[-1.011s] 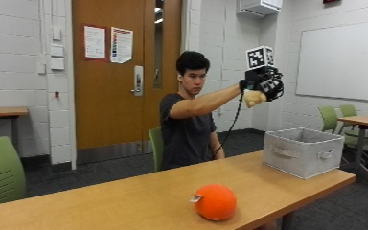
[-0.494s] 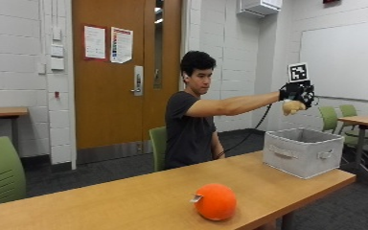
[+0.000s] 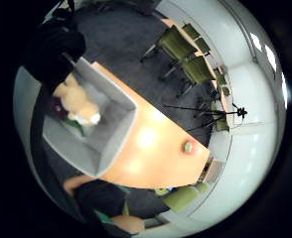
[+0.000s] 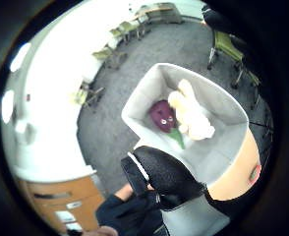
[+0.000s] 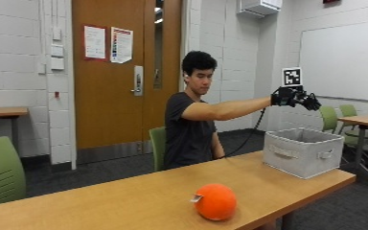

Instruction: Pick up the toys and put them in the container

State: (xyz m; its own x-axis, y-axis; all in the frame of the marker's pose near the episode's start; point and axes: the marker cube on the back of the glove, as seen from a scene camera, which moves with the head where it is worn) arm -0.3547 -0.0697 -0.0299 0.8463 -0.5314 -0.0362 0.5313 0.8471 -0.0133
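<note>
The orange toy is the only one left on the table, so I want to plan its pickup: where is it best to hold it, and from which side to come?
A top-down grasp looks best. The orange toy is round and sits alone on the table, open all around. Spread the right hand over its top and curl the fingers around its widest part, avoiding the small tag at its side.

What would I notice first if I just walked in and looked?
Probably the bright orange round plush toy sitting near the front edge of the long wooden table. Next, the black-gloved right hand held open, high above the grey fabric bin at the table's end. Inside the bin lie a cream plush animal and a purple eggplant toy.
</note>
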